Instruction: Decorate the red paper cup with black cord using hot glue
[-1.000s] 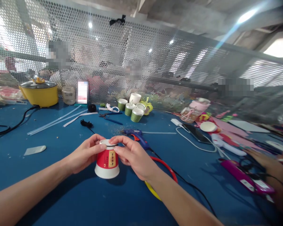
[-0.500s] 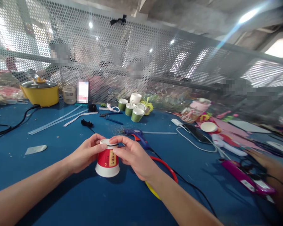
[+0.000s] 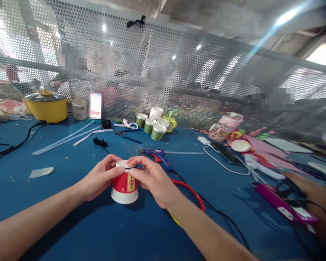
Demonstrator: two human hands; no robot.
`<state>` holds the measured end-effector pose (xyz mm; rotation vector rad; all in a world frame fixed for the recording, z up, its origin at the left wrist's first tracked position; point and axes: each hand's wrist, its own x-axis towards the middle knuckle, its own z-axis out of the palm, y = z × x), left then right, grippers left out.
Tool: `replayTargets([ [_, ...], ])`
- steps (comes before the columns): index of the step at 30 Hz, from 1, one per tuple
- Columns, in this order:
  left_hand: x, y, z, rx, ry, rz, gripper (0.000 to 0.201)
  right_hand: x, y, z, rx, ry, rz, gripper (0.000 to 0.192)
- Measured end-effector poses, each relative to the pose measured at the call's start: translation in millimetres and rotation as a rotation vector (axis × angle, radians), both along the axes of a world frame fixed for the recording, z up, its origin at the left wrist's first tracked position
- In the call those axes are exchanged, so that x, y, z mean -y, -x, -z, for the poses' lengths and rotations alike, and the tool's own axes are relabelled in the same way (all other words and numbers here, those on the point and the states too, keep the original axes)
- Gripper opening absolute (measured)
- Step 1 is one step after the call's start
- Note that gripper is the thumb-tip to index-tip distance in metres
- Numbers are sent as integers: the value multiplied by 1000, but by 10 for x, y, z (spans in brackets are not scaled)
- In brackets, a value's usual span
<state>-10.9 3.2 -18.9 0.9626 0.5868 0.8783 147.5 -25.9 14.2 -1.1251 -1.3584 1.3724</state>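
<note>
Head view: red paper cup upside down on blue table, between both hands. Left hand pinching cup's upturned base; right hand pinching same rim opposite. Blue glue gun just beyond right hand. Red hoop beside right wrist. Green cups well beyond.

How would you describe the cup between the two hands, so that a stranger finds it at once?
On the blue table, look at the near middle, where the left hand and right hand meet. There the red paper cup stands upside down; the green cups stand far behind.
</note>
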Motion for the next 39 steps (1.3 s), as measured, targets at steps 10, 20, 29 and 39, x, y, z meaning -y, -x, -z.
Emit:
replayTargets([
  [10, 26, -27, 14, -1, -8, -34, 29, -10, -12, 50, 58, -48, -4, 13],
  [20, 25, -29, 33, -15, -40, -46, 26, -6, 10, 55, 47, -89, 25, 9],
  [29, -5, -24, 53, 22, -17, -8, 26, 7, -18, 33, 47, -52, -9, 10],
  [39, -9, 8, 45, 44, -21, 34, 25, 16, -61, -3, -42, 30, -62, 15],
])
